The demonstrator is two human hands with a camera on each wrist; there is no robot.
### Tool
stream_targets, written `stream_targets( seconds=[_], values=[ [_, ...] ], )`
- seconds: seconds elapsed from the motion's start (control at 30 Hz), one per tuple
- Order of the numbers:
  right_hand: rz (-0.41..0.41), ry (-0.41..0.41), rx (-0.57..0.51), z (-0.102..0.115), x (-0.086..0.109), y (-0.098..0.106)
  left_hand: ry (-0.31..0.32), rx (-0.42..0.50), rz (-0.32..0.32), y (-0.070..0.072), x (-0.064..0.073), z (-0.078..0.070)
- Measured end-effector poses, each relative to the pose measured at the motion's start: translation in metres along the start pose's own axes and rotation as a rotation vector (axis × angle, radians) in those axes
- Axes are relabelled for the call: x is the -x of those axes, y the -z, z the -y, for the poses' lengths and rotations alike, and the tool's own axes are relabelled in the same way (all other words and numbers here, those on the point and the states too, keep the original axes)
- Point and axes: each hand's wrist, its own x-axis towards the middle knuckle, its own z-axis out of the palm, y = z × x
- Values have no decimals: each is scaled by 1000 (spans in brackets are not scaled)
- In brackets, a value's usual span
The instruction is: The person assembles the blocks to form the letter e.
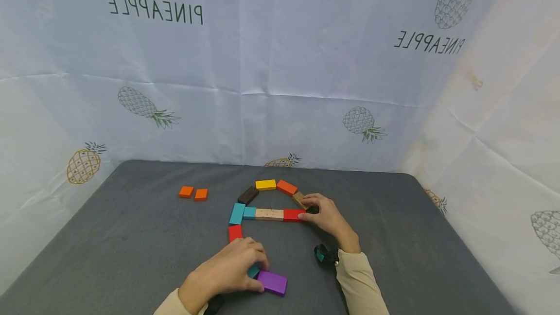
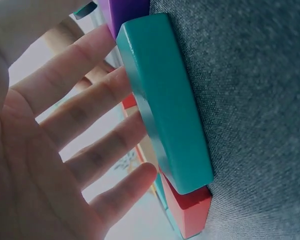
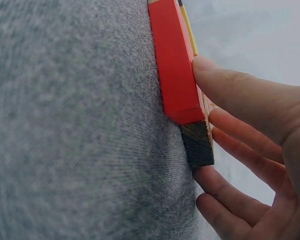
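My left hand (image 1: 232, 266) lies over a teal block (image 2: 165, 100), its outstretched fingertips along that block's side in the left wrist view. Its thumb touches a purple block (image 1: 273, 283) at one end of the teal one. A red block (image 2: 187, 205) meets the teal block's other end. My right hand (image 1: 325, 215) rests its thumb on the edge of another red block (image 3: 172, 60). Its other fingers reach around a dark block (image 3: 197, 145) at that red block's end, with a light brown block (image 1: 299, 200) by the index finger.
Yellow (image 1: 265, 185), orange-red (image 1: 287, 187) and dark brown (image 1: 248, 195) blocks curve along the far side. A tan block (image 1: 269, 214) lies in the straight row beside teal pieces. Two orange blocks (image 1: 186, 192) sit apart at the far left on the grey table (image 1: 131, 237).
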Motion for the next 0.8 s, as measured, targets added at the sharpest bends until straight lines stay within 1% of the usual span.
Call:
stream_targets(
  seconds=[0.27, 0.4, 0.63, 0.8],
  values=[
    [-2, -13, -6, 1, 0, -1, 5, 17, 13, 2, 2, 1],
    [-2, -9, -5, 1, 0, 0, 1, 7, 13, 2, 1, 2],
    [-7, 14, 3, 0, 1, -1, -13, -6, -18, 1, 1, 1],
    [-6, 4, -2, 0, 1, -1, 10, 25, -39, 3, 2, 2]
  ],
)
